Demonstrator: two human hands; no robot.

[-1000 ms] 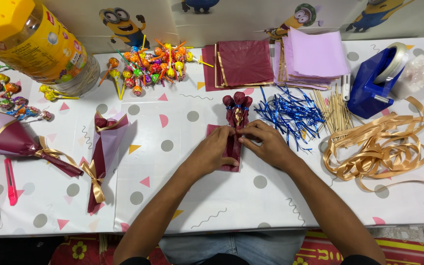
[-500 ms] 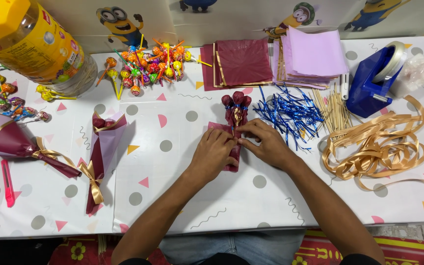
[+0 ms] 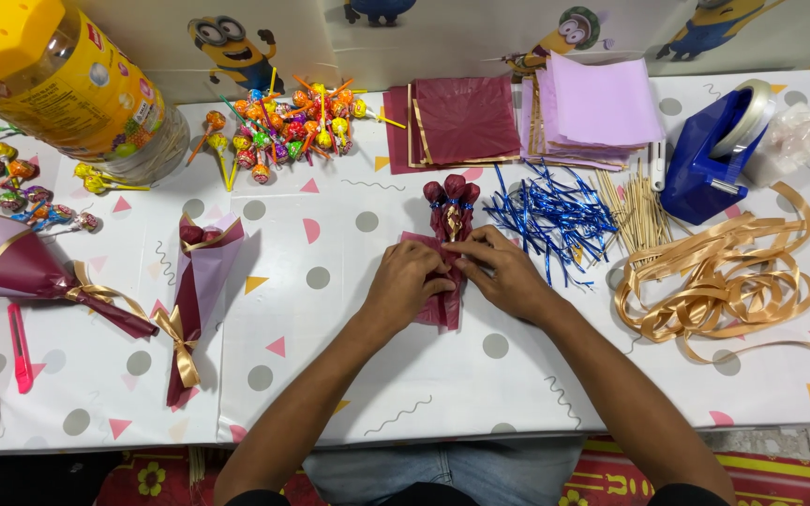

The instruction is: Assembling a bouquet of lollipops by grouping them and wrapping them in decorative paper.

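my left hand (image 3: 408,284) and right hand (image 3: 503,274) both pinching maroon wrap (image 3: 442,305) around lollipop bunch (image 3: 451,195) | on desk (image 3: 330,375) | blue twist ties (image 3: 555,214) just right

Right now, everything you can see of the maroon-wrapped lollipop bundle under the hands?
The small bundle of maroon-wrapped lollipops in a dark red paper sheet lies flat on the white patterned tablecloth, heads pointing away from the person. Three or so round heads show at the top, with a gold bit just below them. The crinkled paper folds around the sticks, its lower end poking out below the hands. The left hand and right hand both press on its middle, fingers pinching the paper.
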